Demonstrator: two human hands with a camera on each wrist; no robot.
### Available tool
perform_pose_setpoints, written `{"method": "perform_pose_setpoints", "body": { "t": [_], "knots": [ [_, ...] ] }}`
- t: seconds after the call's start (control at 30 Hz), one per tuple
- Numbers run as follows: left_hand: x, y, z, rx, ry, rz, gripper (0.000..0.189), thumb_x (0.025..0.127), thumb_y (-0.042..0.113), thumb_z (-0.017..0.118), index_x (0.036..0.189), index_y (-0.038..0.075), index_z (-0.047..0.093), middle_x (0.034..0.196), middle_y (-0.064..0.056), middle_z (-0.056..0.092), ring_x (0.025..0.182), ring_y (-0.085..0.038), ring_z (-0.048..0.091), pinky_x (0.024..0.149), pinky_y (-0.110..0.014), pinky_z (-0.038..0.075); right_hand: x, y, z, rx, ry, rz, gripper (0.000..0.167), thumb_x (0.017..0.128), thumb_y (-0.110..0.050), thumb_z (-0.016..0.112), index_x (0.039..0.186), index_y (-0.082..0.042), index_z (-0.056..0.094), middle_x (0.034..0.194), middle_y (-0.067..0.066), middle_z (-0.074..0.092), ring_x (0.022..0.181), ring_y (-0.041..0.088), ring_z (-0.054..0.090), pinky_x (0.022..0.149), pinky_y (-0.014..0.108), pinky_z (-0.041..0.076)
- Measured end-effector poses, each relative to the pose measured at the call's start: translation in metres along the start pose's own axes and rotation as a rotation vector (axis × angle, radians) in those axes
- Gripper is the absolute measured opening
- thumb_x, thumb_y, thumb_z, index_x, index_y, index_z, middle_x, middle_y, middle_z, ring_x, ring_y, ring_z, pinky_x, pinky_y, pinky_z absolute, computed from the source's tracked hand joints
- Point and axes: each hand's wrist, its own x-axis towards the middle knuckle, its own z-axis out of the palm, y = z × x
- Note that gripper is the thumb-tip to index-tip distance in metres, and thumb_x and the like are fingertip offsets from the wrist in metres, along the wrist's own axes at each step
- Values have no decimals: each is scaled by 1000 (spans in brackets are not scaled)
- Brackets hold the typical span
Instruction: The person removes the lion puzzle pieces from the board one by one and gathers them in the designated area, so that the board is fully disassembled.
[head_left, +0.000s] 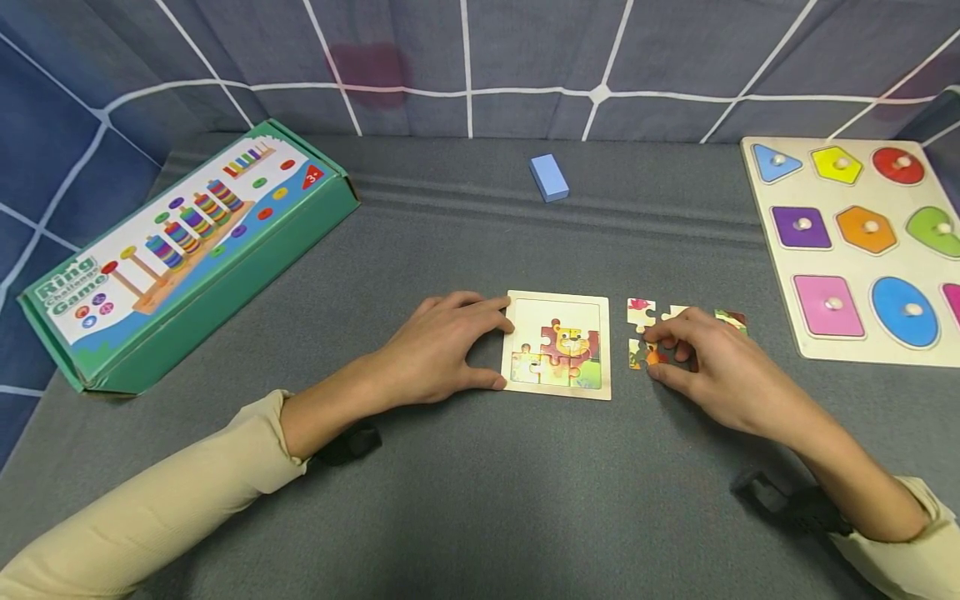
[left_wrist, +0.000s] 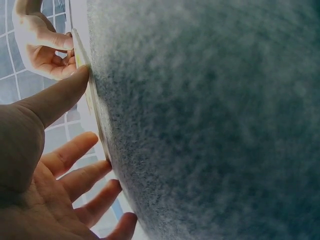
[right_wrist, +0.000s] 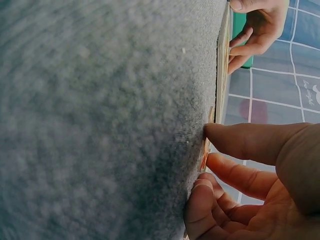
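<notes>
Grey-covered table [head_left: 450,492] is seen throughout, backed by a blue checked curtain [head_left: 427,46] along the top of the frame. Head view: puzzle board [head_left: 604,350] at centre, nearly square, so no long axis is offered; animal-face pieces [head_left: 572,346] are set in its lower and right parts, with a bare recess [head_left: 540,310] above them. The board's left edge is touched by the left hand [head_left: 435,350], fingers extended and spread. Just right of the board, a loose puzzle piece [head_left: 651,354] appears pinched between thumb and forefinger of the right hand [head_left: 716,367], other fingers curled; more loose pieces [head_left: 641,310] lie beside it. Deciding relation, as judged: recess leftward and slightly up from the pinched piece, a narrow strip of table between; right hand nearer the piece. Left wrist view: board is seen edge-on, thumb and fingertips along it. Right wrist view: piece is seen low at table level; whether it is lifted cannot be told.
</notes>
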Motion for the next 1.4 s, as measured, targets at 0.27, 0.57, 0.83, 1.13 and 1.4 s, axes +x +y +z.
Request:
{"method": "perform_pose_setpoints", "body": {
  "t": [0.27,0.57,0.83,1.13,1.4],
  "knots": [
    [0,-1,1,-4,-1,-2,57,81,41,82,128,17,62,154,-3,40,136,-28,38,106,-54,29,-1,-2,0,-7,10,3,29,80,-4,80,107,-4,70,90,1,57,78,14,48,65,29,37],
    [-1,-1,1,-9,1,-2,56,81,40,82,128,17,62,154,-3,40,135,-28,39,106,-54,30,-2,-27,-1,57,33,-24,39,81,-11,81,117,-6,68,96,2,57,75,14,46,60,28,38],
    [0,0,0,-5,-4,-1,55,81,42,81,127,18,62,154,-2,40,135,-28,39,105,-54,30,11,-43,6,116,-11,-29,36,84,-11,78,119,-9,67,91,0,52,75,11,48,60,27,40],
    [0,-1,-1,-9,-3,2,55,81,41,81,127,18,62,154,-2,40,135,-27,38,106,-54,29,35,-54,10,105,-90,-34,48,85,-17,78,128,-4,62,101,6,53,75,14,46,60,32,38],
    [0,-2,-1,-13,-7,8,54,82,41,81,127,18,62,154,-2,40,135,-27,38,106,-54,29,50,-59,17,119,-182,-1,54,84,-15,78,132,-1,59,98,7,49,75,15,46,61,33,40]
  ]
}}
